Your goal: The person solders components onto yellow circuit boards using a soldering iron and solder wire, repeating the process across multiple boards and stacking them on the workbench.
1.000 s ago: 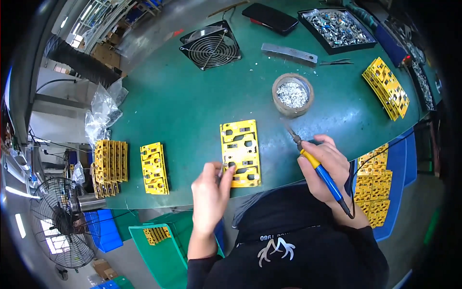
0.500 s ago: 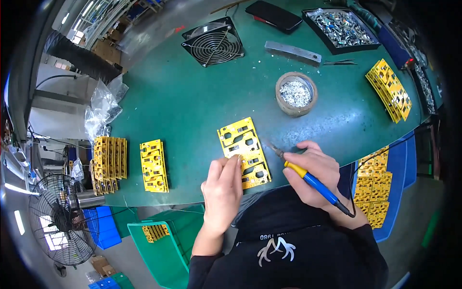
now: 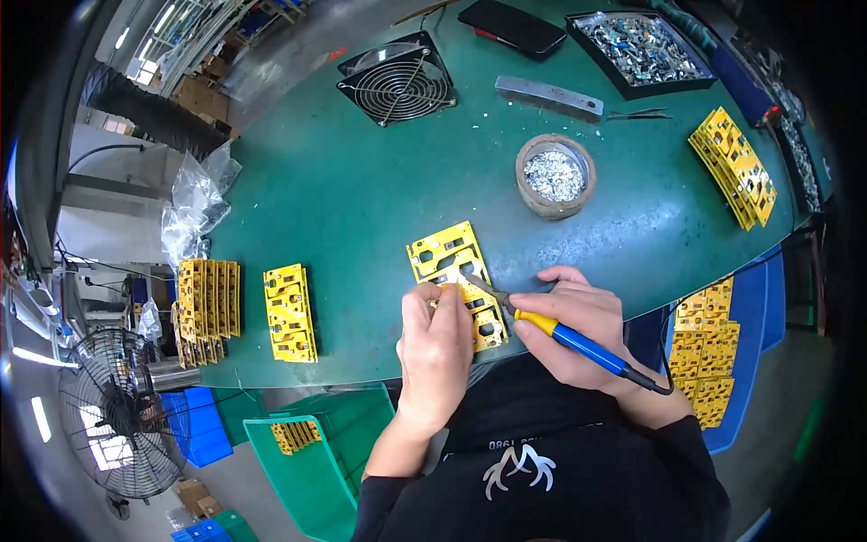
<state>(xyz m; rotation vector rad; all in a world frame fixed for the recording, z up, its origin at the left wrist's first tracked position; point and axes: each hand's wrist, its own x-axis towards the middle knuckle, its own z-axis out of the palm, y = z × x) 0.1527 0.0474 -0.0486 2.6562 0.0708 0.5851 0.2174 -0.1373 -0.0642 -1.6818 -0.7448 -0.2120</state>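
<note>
The left hand (image 3: 435, 350) is pinched narrow over the board (image 3: 444, 256) on the table's (image 3: 343, 199) near side; whether it holds anything, I cannot tell. The right hand (image 3: 578, 318) grips an iron (image 3: 589, 349) reaching over the board. Beyond, right, stands a bowl (image 3: 551, 208).

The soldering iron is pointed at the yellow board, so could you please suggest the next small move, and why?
Perhaps ease the soldering iron gently, tip first, against the yellow board, with the left hand steady: the right hand grips the iron's handle, its tip points close to the left hand's fingers, and contact is unclear.
</note>
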